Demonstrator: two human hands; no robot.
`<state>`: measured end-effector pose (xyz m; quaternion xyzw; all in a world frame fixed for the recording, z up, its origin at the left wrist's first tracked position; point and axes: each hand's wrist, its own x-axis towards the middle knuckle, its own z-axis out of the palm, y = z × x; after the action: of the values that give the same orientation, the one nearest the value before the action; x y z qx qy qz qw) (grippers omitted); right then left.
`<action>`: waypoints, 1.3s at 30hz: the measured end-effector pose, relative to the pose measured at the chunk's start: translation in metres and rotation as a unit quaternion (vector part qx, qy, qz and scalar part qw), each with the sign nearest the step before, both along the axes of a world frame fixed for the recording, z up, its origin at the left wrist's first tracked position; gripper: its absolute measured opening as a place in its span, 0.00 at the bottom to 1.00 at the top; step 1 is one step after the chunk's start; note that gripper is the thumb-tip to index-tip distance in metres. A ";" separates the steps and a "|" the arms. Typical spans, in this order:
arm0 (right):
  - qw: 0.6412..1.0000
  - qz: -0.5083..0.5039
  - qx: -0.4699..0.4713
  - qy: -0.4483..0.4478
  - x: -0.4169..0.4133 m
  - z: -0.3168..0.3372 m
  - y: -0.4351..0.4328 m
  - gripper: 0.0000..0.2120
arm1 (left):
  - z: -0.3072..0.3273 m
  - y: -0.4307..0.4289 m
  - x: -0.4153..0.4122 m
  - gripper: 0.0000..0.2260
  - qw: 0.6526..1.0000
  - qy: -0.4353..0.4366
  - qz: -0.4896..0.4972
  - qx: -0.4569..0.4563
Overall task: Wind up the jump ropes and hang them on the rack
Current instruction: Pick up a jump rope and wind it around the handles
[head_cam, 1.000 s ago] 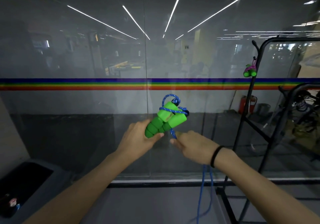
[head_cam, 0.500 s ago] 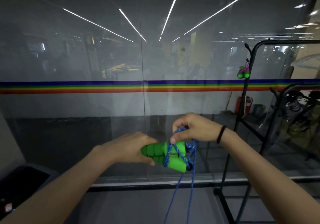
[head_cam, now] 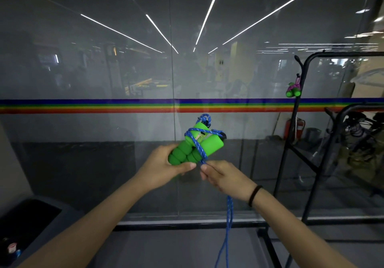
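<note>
Here, the biggest thing is a wide glass wall (head_cam: 104,70) right in front of the person. A long rainbow stripe (head_cam: 83,106) runs across it from side to side. On the right stands a tall black metal rack (head_cam: 342,54) with thin bars. Down in the left corner sits a dark grey bin (head_cam: 31,222) with a black opening on top.

Two bare arms reach out from the bottom toward the middle. The left hand (head_cam: 164,170) holds two fat green foam handles (head_cam: 193,149) side by side, up in the air in front of the glass and well away from the rack. Its grip is curled round their bumpy lower ends, with the thumb pressed against them. The handles tilt up and to the right. A thin blue rope (head_cam: 229,209) goes round the handles a few times, and a little loop of it pokes out at the top. The right hand (head_cam: 224,176) is just beside the left one, under the handles. Its grip pinches the blue rope between thumb and finger. The rest of the rope hangs down from that hand to the bottom edge.

A small wound-up jump rope with green handles and pink cord (head_cam: 293,91) hangs on the rack's left post. A thin black band (head_cam: 254,195) sits on the right wrist.
</note>
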<state>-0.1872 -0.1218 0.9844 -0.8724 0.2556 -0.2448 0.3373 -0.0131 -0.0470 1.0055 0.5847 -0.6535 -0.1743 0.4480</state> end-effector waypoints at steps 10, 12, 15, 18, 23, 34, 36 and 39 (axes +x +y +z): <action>0.948 0.028 -0.241 0.208 -0.007 0.057 0.006 0.13 | -0.007 -0.001 -0.003 0.14 0.888 -0.432 0.122 0.104; 0.960 0.058 -0.205 0.179 -0.006 0.066 -0.008 0.12 | -0.003 0.002 -0.003 0.12 0.874 -0.474 0.004 0.104; 0.990 0.114 -0.040 0.077 -0.005 0.060 -0.022 0.08 | 0.004 0.008 -0.003 0.10 0.907 -0.392 -0.128 0.090; 0.987 0.089 0.112 -0.074 -0.011 0.042 -0.026 0.17 | 0.005 0.009 -0.005 0.09 0.976 -0.168 -0.134 0.026; 0.989 -0.008 0.120 -0.089 0.000 0.007 -0.031 0.18 | -0.002 -0.002 -0.010 0.11 1.000 0.019 -0.020 -0.005; 0.964 -0.009 -0.177 0.201 -0.004 0.032 -0.003 0.17 | -0.008 -0.015 -0.007 0.20 0.960 -0.203 0.192 0.014; 0.956 -0.001 -0.195 0.220 -0.007 0.043 0.001 0.13 | -0.007 -0.015 -0.006 0.21 0.933 -0.306 0.181 0.054; 0.953 0.034 -0.187 0.235 -0.010 0.059 -0.001 0.12 | 0.002 -0.013 -0.006 0.19 0.903 -0.414 0.065 0.100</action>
<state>-0.1976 -0.1227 1.0432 -0.9609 0.2473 -0.0645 0.1070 -0.0195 -0.0603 1.0078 0.6869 -0.7199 0.0487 0.0869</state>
